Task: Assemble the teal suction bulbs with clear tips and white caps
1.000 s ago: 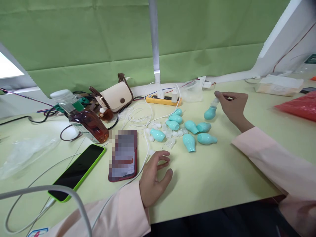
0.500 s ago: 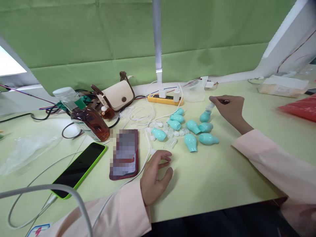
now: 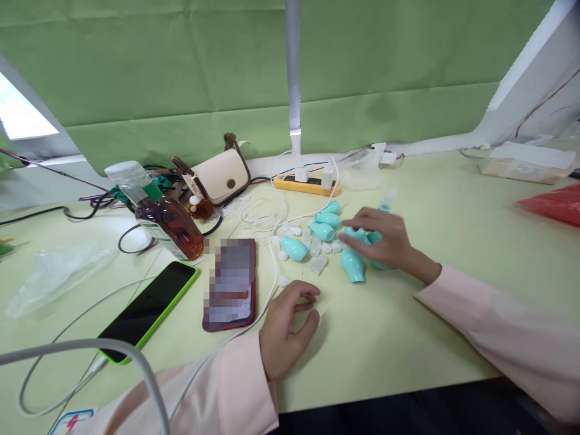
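Observation:
My left hand [image 3: 292, 329] rests on the table near the front, loosely curved, thumb and fingers apart with nothing between them. Over a group of glossy turquoise bulb-shaped pieces hovers my right hand [image 3: 380, 237], its thumb and fingers spread and holding nothing. It partly hides several of these pieces. One turquoise bulb piece [image 3: 353, 266] lies just below it, its open neck facing me. Another turquoise bulb piece [image 3: 294, 248] lies further left. Small translucent white plastic pieces [image 3: 316, 246] are scattered between them. Behind my right hand a translucent tip [image 3: 388, 196] sticks up from a turquoise piece, mostly hidden.
A red-cased phone [image 3: 230, 287] and a green-cased phone [image 3: 149, 311] lie left of my left hand, with white cables around them. Further back are a bottle of dark liquid [image 3: 170, 226], a cream handbag [image 3: 222, 175] and a yellow power strip [image 3: 283, 183]. A red bag [image 3: 553, 204] lies far right.
My right hand has let go of the translucent tip on the turquoise piece at the back and moved left and toward me, over the other bulb pieces. My left hand stays put.

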A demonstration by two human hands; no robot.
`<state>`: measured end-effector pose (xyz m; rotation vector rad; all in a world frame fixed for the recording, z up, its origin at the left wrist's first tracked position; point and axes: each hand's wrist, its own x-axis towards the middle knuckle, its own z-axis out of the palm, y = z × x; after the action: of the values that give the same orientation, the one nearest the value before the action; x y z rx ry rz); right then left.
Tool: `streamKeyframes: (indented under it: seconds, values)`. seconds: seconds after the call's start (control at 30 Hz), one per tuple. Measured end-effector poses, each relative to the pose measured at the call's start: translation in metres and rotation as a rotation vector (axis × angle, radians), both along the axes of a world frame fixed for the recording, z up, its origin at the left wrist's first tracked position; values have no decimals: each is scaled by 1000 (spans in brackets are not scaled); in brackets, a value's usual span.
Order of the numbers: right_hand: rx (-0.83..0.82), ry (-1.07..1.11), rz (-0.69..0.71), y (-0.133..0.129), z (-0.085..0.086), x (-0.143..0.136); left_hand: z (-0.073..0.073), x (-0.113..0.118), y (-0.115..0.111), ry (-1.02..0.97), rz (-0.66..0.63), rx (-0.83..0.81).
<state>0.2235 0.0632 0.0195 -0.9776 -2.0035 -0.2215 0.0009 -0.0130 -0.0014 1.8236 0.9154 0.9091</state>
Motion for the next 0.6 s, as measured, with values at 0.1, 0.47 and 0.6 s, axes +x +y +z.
streamKeyframes:
  seconds: [0.1,0.47,0.6]
  values:
    - [-247,-277,209,-16,-1,-19,0,0,0,30,-12,7]
    - [-304,-537,46,-17,-16,-30,4,1,-3,120,1,170]
    - [-256,-481,120,-17,-20,-30,4,1,-4,165,-8,270]
